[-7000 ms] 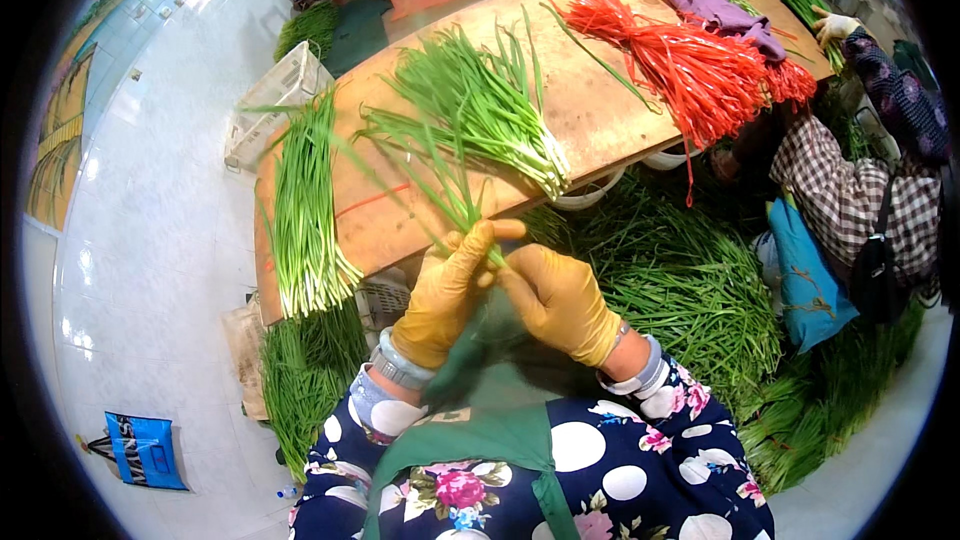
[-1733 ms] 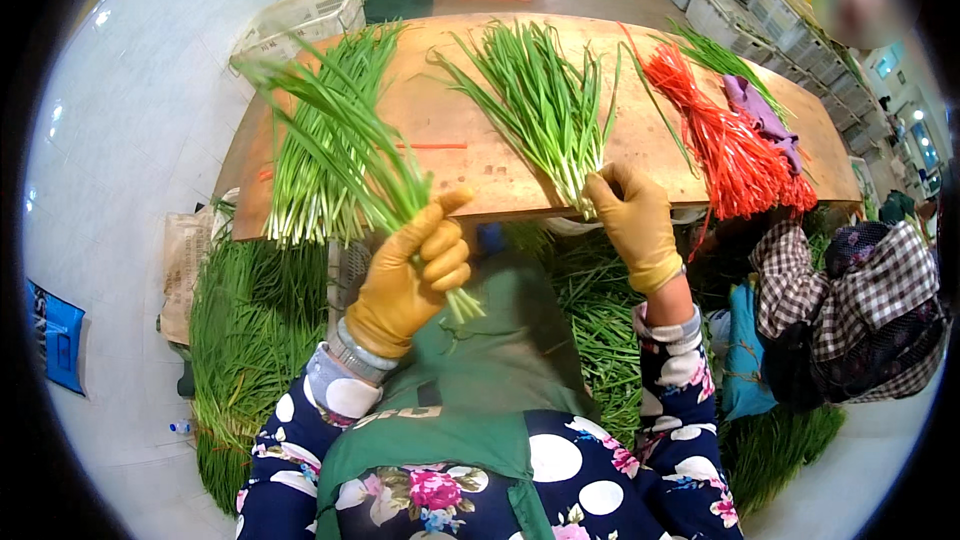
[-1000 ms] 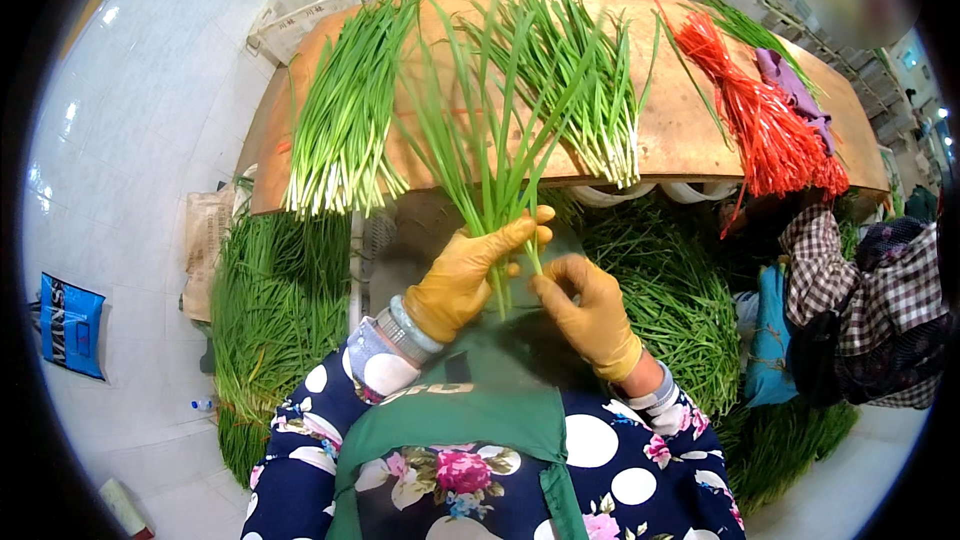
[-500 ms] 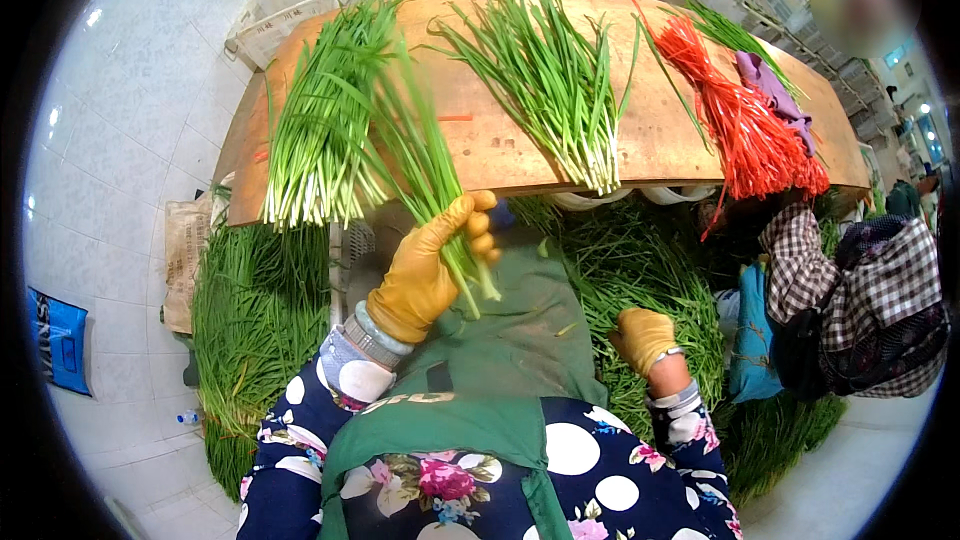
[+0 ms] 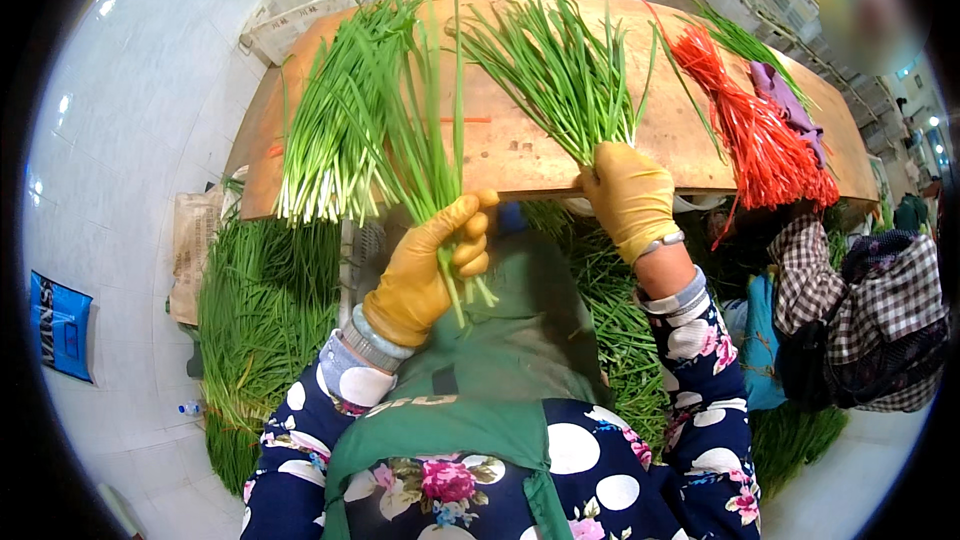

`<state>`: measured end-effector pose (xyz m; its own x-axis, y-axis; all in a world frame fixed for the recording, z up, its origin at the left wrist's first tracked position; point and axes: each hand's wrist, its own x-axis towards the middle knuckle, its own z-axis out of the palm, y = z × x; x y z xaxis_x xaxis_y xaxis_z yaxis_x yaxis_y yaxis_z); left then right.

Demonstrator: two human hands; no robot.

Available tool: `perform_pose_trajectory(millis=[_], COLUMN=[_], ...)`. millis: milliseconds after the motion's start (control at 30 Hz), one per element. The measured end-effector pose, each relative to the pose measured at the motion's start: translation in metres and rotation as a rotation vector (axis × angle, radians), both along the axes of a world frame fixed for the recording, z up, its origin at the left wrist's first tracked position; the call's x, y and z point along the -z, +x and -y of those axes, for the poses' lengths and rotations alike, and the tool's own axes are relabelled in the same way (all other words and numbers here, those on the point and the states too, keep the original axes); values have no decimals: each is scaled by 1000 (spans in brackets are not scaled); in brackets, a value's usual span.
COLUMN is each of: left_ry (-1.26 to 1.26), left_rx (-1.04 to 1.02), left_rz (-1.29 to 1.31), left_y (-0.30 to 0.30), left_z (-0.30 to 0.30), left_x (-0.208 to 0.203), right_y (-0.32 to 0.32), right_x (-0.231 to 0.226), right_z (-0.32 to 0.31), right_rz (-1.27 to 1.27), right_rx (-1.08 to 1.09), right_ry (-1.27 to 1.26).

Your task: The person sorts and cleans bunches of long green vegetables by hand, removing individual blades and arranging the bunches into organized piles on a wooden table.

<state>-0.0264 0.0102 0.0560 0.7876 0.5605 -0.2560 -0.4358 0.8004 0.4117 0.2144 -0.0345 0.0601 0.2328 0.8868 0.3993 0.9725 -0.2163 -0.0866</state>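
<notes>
In yellow gloves, both of my hands are closed on garlic chives. My left hand (image 5: 430, 265) grips a small bunch of garlic chives (image 5: 425, 165) near the stem ends, with the leaves pointing up and away and pale ends poking out below the fist. At the near edge of the wooden board (image 5: 480, 155), my right hand (image 5: 632, 198) is wrapped round the pale ends of a second bunch (image 5: 565, 75), whose leaves fan out on the board. Left of them, a larger pile of chives (image 5: 345, 120) lies with its white ends toward me.
Red plastic ties (image 5: 755, 130) and a purple cloth (image 5: 788, 105) lie on the board's right. Loose chives (image 5: 265, 330) are heaped below the board on both sides. A white crate (image 5: 310, 5) stands behind its left end. Checked cloth (image 5: 880, 310) is at the right.
My right hand has risen from beside the lower heap to the board and closed on the ends of the middle bunch. My left hand still holds its bunch, now more upright.
</notes>
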Motion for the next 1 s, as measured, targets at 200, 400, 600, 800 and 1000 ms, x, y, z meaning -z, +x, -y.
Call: perform_pose_trajectory(millis=[200, 400, 600, 800, 1000], left_ry=[83, 135, 232, 266, 164], left_rx=[-33, 29, 36, -36, 4], left_rz=[-252, -172, -408, -312, -188], left_y=[10, 31, 30, 21, 10], left_z=[9, 28, 29, 23, 26], left_x=[17, 31, 27, 32, 32], right_y=[-17, -49, -65, -60, -5], right_x=[-20, -10, 11, 34, 74], right_z=[27, 75, 76, 96, 148], right_rz=[-209, -953, -1159, -965, -81], right_rx=[-76, -226, -139, -38, 199], right_ry=[-55, -123, -40, -29, -941])
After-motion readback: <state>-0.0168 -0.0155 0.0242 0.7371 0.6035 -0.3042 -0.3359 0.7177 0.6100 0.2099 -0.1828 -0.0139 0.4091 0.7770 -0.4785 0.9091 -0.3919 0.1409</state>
